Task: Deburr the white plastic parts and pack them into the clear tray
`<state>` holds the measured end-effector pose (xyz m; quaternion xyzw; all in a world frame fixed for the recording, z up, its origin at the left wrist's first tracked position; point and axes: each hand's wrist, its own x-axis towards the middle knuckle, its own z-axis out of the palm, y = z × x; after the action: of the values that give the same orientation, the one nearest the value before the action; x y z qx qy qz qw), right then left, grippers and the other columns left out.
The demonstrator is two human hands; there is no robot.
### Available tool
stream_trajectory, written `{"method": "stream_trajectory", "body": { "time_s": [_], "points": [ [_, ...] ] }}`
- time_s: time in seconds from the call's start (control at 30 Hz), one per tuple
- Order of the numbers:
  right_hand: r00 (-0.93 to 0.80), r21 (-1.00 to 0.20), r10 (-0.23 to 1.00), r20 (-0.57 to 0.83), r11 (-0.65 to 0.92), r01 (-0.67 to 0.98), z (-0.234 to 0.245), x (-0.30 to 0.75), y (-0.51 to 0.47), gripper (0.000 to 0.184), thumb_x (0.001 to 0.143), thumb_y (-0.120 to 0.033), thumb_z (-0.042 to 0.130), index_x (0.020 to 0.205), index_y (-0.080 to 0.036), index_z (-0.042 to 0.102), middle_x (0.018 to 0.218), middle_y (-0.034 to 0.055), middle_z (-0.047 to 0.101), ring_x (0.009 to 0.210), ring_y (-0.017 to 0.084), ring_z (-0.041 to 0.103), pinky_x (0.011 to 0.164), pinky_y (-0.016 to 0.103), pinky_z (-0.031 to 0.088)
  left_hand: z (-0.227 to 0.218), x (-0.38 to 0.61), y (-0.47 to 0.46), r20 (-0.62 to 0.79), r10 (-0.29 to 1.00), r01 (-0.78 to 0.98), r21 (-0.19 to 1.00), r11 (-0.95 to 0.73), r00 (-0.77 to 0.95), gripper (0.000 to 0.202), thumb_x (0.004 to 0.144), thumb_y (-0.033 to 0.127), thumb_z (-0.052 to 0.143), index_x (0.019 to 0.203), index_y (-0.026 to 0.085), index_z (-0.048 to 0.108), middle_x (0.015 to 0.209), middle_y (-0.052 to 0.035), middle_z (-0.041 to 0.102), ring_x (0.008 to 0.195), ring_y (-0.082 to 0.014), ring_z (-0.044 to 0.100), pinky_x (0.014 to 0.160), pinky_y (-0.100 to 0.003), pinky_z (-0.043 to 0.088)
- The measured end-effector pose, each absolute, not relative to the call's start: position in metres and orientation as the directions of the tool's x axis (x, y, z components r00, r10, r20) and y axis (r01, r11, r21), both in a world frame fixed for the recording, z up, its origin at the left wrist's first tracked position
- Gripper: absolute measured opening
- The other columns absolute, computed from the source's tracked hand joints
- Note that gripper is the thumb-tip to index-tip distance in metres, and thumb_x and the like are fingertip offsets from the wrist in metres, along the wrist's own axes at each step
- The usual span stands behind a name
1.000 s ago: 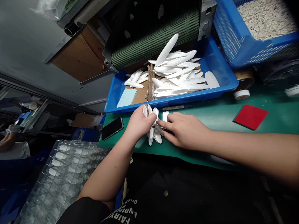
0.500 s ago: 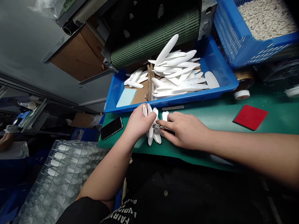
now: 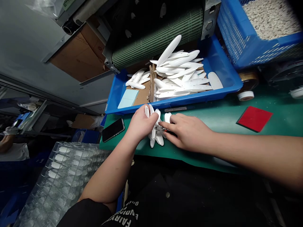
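My left hand point(image 3: 143, 123) is closed around a cluster of white oval plastic pieces point(image 3: 153, 135), which fan out above and below the thumb. At the cluster's right side, my right hand point(image 3: 187, 130) grips small pliers point(image 3: 160, 128). Their metal jaws reach in among the pieces, and a bit of orange shows near the handle; the fingers and palm hide most of the tool. Another white piece point(image 3: 167, 117) shows just above the right index finger. Both hands are low over the green tabletop point(image 3: 213, 119), in front of a blue tray point(image 3: 189, 103).
Many long white pieces point(image 3: 180, 72) are heaped in the tray, with a smaller pile and pale blue paper point(image 3: 128, 99) left of a cardboard divider. A phone point(image 3: 113, 130), a red square pad point(image 3: 255, 119), a white-capped bottle point(image 3: 246, 95) and clear blister trays point(image 3: 63, 179) lie around.
The metal of the pliers shows a little more between the right fingers, and less of the dark handle is visible. Both hands stay in nearly the same place.
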<state>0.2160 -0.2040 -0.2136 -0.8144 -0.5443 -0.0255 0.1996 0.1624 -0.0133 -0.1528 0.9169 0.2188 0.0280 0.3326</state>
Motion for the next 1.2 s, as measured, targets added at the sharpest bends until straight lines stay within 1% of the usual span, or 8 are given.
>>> {"method": "stream_trajectory", "body": {
  "time_s": [0.33,0.43,0.5,0.63,0.77,0.93,1.1,1.2],
  "points": [
    [0.394,-0.271,0.870,0.298,-0.318,0.908,-0.217,0.215,-0.203,0.040,0.105,-0.040,0.049,0.134,-0.020,0.069,0.092,0.0065,0.056,0.083,0.022,0.053,0.066,0.034,0.027,-0.150,0.164,-0.019,-0.081,0.468,0.406,0.640,-0.653,0.880,0.015,0.081,0.029,0.053,0.071,0.023,0.043,0.070,0.0072,0.049,0.063,-0.0075,0.043,0.058,-0.024,0.031],
    [0.399,-0.327,0.859,0.321,-0.295,0.898,-0.220,0.216,-0.202,0.040,0.104,-0.039,0.050,0.133,-0.020,0.070,0.088,0.0051,0.058,0.078,0.021,0.055,0.065,0.034,0.028,-0.151,0.163,-0.017,-0.075,0.468,0.397,0.658,-0.640,0.880,0.015,0.081,0.030,0.054,0.072,0.023,0.044,0.070,0.0064,0.049,0.063,-0.0076,0.043,0.057,-0.024,0.030],
    [0.424,-0.401,0.843,0.332,-0.281,0.872,-0.221,0.217,-0.202,0.040,0.103,-0.039,0.051,0.133,-0.021,0.071,0.087,0.0038,0.059,0.076,0.020,0.056,0.064,0.034,0.030,-0.152,0.162,-0.016,-0.073,0.465,0.389,0.669,-0.633,0.882,0.014,0.081,0.030,0.054,0.073,0.023,0.046,0.071,0.0062,0.049,0.064,-0.0078,0.044,0.057,-0.024,0.030],
    [0.477,-0.522,0.795,0.375,-0.244,0.817,-0.222,0.219,-0.202,0.040,0.103,-0.040,0.052,0.134,-0.023,0.071,0.091,0.0021,0.062,0.082,0.017,0.059,0.069,0.032,0.035,-0.155,0.159,-0.012,-0.069,0.457,0.379,0.675,-0.633,0.887,0.010,0.081,0.031,0.055,0.076,0.024,0.051,0.072,0.0073,0.054,0.066,-0.0080,0.047,0.058,-0.023,0.034],
    [0.472,-0.479,0.789,0.394,-0.262,0.838,-0.222,0.219,-0.204,0.040,0.101,-0.041,0.053,0.134,-0.026,0.071,0.090,0.0018,0.061,0.082,0.018,0.058,0.067,0.033,0.033,-0.157,0.158,-0.010,-0.058,0.476,0.389,0.667,-0.636,0.877,0.009,0.080,0.031,0.055,0.076,0.024,0.052,0.072,0.0079,0.054,0.067,-0.0084,0.048,0.058,-0.024,0.035],
    [0.435,-0.384,0.838,0.329,-0.302,0.872,-0.219,0.217,-0.204,0.042,0.101,-0.045,0.053,0.136,-0.029,0.070,0.092,0.0047,0.058,0.087,0.021,0.056,0.065,0.035,0.029,-0.157,0.158,-0.009,-0.057,0.479,0.394,0.658,-0.642,0.876,0.009,0.081,0.032,0.054,0.076,0.025,0.052,0.072,0.0084,0.054,0.068,-0.0082,0.049,0.059,-0.024,0.036],
    [0.467,-0.429,0.818,0.336,-0.309,0.849,-0.220,0.220,-0.203,0.042,0.100,-0.043,0.054,0.136,-0.028,0.070,0.094,0.0047,0.059,0.087,0.021,0.055,0.067,0.035,0.031,-0.154,0.160,-0.004,-0.086,0.436,0.391,0.618,-0.682,0.896,0.012,0.083,0.034,0.056,0.077,0.024,0.054,0.073,0.0085,0.057,0.068,-0.0081,0.051,0.060,-0.024,0.035],
    [0.498,-0.488,0.801,0.331,-0.307,0.817,-0.222,0.224,-0.202,0.042,0.098,-0.044,0.057,0.135,-0.029,0.071,0.092,0.0038,0.059,0.088,0.020,0.056,0.070,0.034,0.035,-0.151,0.160,0.003,-0.142,0.396,0.400,0.579,-0.711,0.907,0.018,0.084,0.042,0.061,0.079,0.025,0.059,0.074,0.0081,0.063,0.070,-0.0094,0.056,0.061,-0.024,0.037]
  ]
}}
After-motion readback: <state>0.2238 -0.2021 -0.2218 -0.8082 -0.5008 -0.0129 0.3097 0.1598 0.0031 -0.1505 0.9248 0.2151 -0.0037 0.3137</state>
